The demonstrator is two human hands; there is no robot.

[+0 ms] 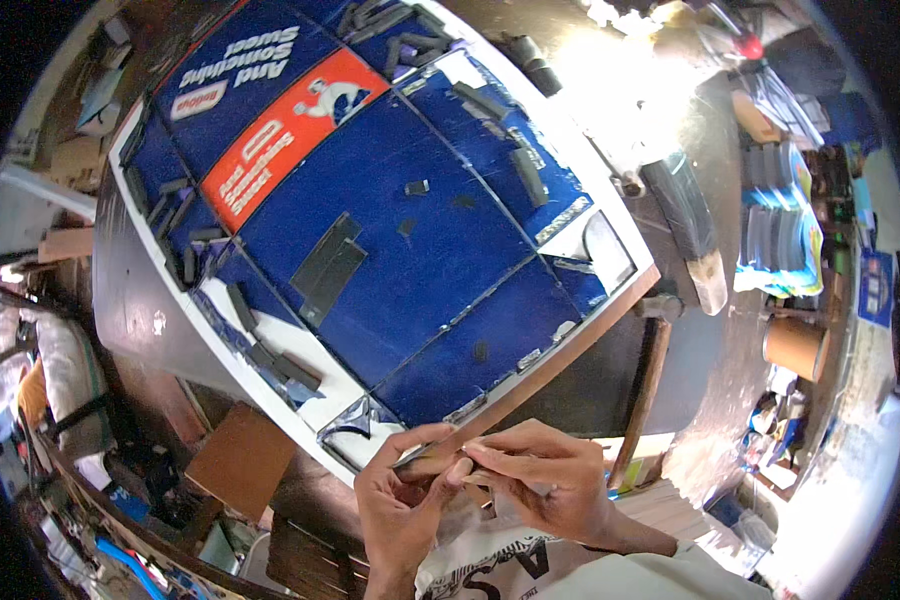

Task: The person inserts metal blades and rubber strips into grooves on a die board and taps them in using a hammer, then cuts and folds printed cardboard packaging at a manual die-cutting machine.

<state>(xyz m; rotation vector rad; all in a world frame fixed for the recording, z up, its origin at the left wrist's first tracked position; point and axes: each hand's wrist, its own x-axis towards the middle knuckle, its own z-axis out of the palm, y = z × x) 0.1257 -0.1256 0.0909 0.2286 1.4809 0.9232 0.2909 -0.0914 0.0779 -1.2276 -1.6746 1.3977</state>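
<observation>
Hands [555, 480] pinched, contents unclear; black strips [334, 280] on blue panel [440, 280]; hammer [660, 307] beside

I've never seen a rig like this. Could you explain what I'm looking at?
There is no machine: these are a person's own bare left hand and right hand. The picture comes from a wide fisheye camera worn on the head, looking down, so straight edges bend. Ahead of the hands, a blue board with a white rim lies on a dark table, with dark strips on it and a hammer beside it. The fingers of both hands come close together; anything pinched there is too small to make out.
</observation>
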